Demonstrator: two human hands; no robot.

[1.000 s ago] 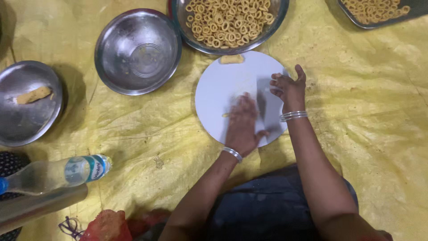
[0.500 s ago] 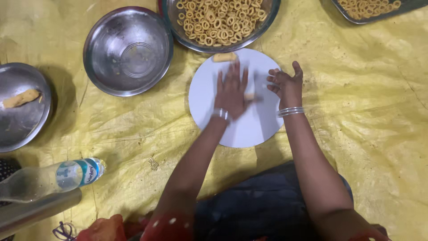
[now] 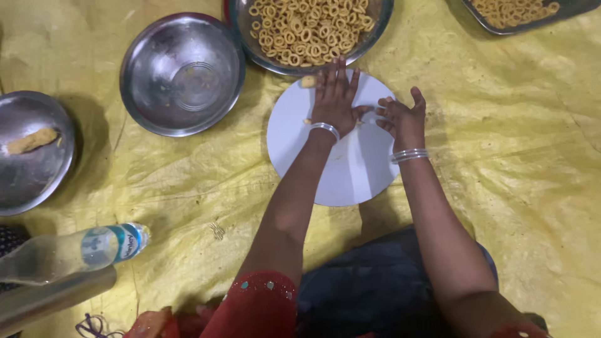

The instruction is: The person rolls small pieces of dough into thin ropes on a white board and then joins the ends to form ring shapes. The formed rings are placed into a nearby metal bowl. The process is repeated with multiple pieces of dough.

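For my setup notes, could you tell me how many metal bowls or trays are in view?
4: an empty bowl upper left, a bowl of rings top centre, a plate with dough far left, a tray cut off top right.

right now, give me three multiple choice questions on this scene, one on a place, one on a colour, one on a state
1. Where does the left hand lie?
A. flat on the white round board
B. inside the steel bowl
C. on the bottle

2. What colour is the sheet under everything?
A. blue
B. yellow
C. green

3. What state is the steel bowl left of the board in?
A. full of rings
B. upside down
C. nearly empty, upright

Answers:
1 A: the palm is spread on the board, near its far edge.
2 B: the crinkled sheet is yellow all round.
3 C: its shiny bottom shows; the dough rings sit in another bowl beyond the board.
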